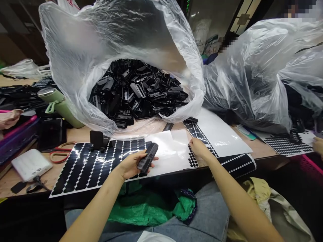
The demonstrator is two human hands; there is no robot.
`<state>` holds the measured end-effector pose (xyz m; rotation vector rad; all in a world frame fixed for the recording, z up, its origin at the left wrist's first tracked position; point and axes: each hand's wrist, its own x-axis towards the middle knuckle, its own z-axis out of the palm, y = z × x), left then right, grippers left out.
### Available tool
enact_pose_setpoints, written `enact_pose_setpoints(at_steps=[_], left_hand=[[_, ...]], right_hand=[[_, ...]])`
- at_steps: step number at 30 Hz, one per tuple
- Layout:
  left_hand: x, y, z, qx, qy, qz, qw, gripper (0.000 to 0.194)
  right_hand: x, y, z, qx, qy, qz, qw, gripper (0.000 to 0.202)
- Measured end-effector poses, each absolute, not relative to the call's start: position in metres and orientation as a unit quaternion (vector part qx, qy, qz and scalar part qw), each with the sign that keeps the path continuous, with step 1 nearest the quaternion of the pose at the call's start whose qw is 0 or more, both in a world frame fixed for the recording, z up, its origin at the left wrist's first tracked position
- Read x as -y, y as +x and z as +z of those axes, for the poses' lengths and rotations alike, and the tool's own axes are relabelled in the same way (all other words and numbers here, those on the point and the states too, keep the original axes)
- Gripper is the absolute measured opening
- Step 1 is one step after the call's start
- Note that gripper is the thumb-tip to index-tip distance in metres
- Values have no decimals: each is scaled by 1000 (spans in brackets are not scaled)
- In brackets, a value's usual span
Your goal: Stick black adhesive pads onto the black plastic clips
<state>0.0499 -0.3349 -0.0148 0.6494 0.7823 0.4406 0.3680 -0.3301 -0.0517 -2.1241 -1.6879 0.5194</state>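
Observation:
My left hand (132,164) is closed around a black plastic part (148,158) with a carbon-like texture, tilted above a sticker sheet. Under and beside that hand lies the sheet of black stickers (83,164), rows of rounded black pieces on white backing. My right hand (199,147) has its fingers pinched at a sheet of small round black stickers (192,158); whether a dot is between the fingertips is too small to make out. A black piece (97,139) rests on the sheet's upper edge. Behind the sheets, a clear plastic bag (194,111) gapes, full of similar black parts (141,90).
Red-handled scissors (60,153), a white power bank (31,164) with a cable and a green bottle (63,107) are at left. Another clear bag (247,80) stands at right, by more sticker sheets (285,144) and another person's hand (318,145). Green cloth (143,208) lies below the table edge.

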Motion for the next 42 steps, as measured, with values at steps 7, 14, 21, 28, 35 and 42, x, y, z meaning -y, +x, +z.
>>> enact_pose_setpoints(at_steps=[7,14,21,28,35,42], left_hand=[[349,53,-20,-445,294,168,829,25],[358,58,-21,-431,323,157,828,24],[363,57,-22,-435,334,154,822,29],[363,56,-26,-441,330,156,820,27],[353,43,-41,-487,295,184,801,23],[341,37,-40,-539,302,170,768,20]], right_hand=[[388,273,0,612,-601,372,355,16],[411,214,2,613,-586,394,353,11],[414,213,-2,614,-598,389,338,11],[416,206,-8,625,-608,366,326,12],[373,199,-29,632,-655,275,308,14],[280,177,-54,586,-743,238,220,27]])
